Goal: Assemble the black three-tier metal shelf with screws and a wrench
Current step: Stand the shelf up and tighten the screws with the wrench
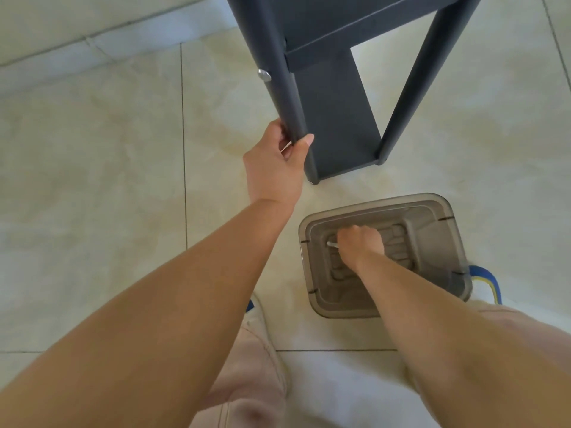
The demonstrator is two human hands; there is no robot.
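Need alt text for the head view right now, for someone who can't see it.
The left hand grips a leg of the standing black shelf while the right hand reaches into a grey plastic bin on the tiled floor, touching a small silvery piece.

Tiled floor (92, 180) bears shelf (336, 118) and bin (432, 211).

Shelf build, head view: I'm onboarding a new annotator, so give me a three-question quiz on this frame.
1. True or false: the left hand grips a leg of the shelf.
2. Where is the right hand? A) on the floor B) inside the bin C) on a shelf tier
3. Fill in: a silver ____ head shows on the leg above the left hand.

Key: 1 true. 2 B; it seems to pinch a small silver part. 3 screw.
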